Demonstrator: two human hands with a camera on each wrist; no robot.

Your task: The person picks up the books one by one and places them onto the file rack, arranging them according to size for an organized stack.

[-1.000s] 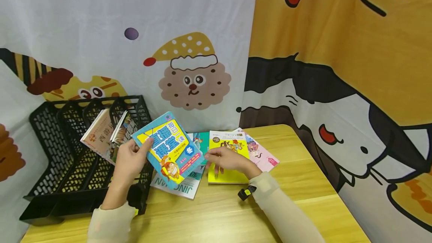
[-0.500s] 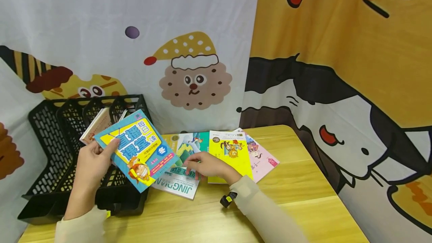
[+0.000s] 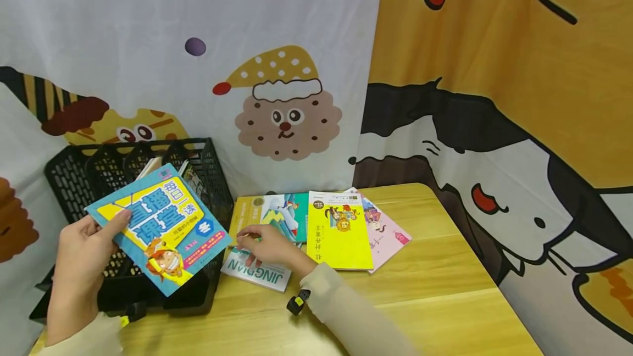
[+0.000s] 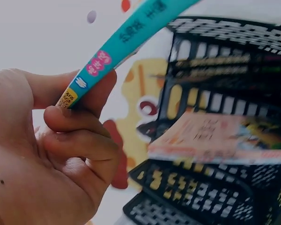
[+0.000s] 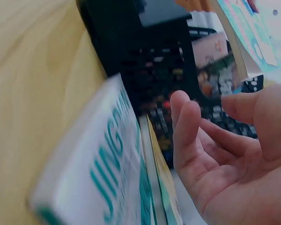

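My left hand [image 3: 79, 273] pinches a blue and yellow children's book [image 3: 163, 229] at its left edge, thumb on the front cover. The book is tilted in front of a black mesh book rack [image 3: 212, 172] and hides much of it. In the left wrist view the book's teal spine [image 4: 126, 40] shows, with curled fingers at its lower end. My right hand [image 3: 269, 246] holds nothing; its fingers are loosely bent over a white book lettered JINGDIAN [image 3: 257, 277] and a yellow and teal book [image 3: 292, 216]. In the right wrist view its fingertips [image 5: 180, 101] stand apart from the thumb.
A bright yellow book [image 3: 341, 240] overlaps a pink book [image 3: 388, 235] on the wooden table [image 3: 420, 301]. Inside the rack leans a pinkish book [image 4: 201, 136] between mesh dividers. A printed cartoon curtain [image 3: 296, 15] hangs behind the table.
The left hand has carried the blue book leftward, from above the table books to in front of the rack. The right hand has let go of the book's edge and moved left.
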